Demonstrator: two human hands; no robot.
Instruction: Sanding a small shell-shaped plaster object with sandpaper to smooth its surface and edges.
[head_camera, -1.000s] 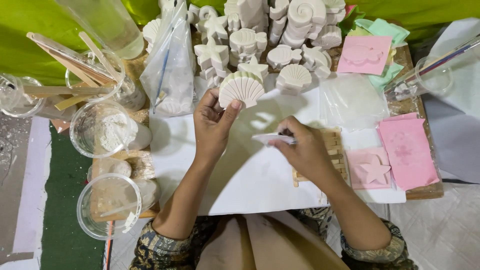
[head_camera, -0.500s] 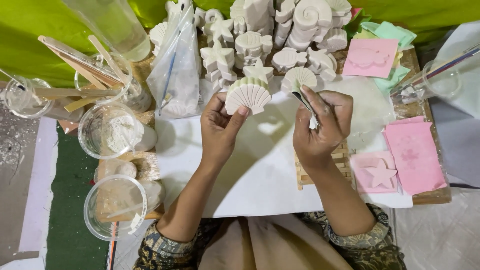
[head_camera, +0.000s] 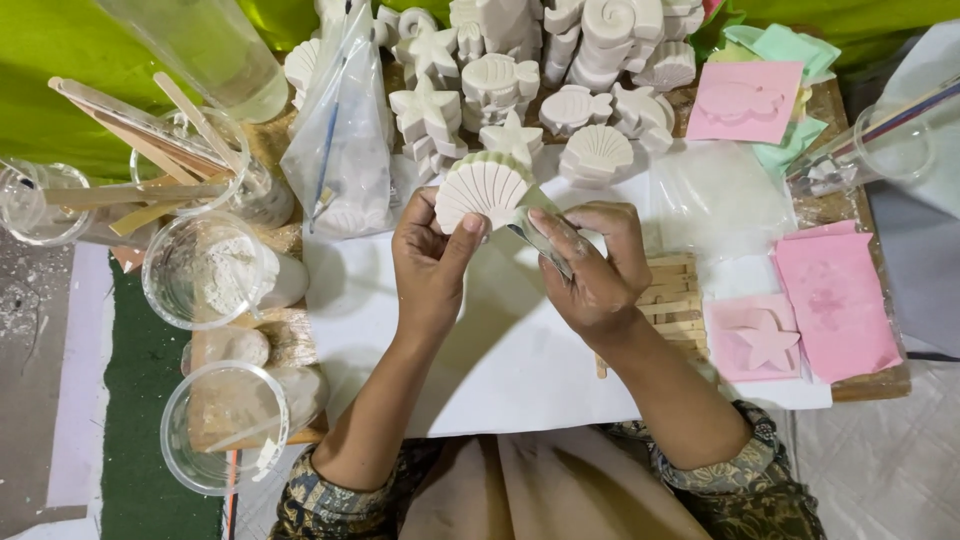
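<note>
Wooden table (head_camera: 868, 385) on grey floor (head_camera: 880, 470); bright green cloth (head_camera: 60, 60) behind.

Bare white sheet (head_camera: 500, 350) open at six o'clock. Blocked at twelve by stacked white plaster shell and star casts (head_camera: 520, 60); at nine by clear plastic cups of powder (head_camera: 200, 270); at three by pink rubber moulds (head_camera: 835, 300).
</note>
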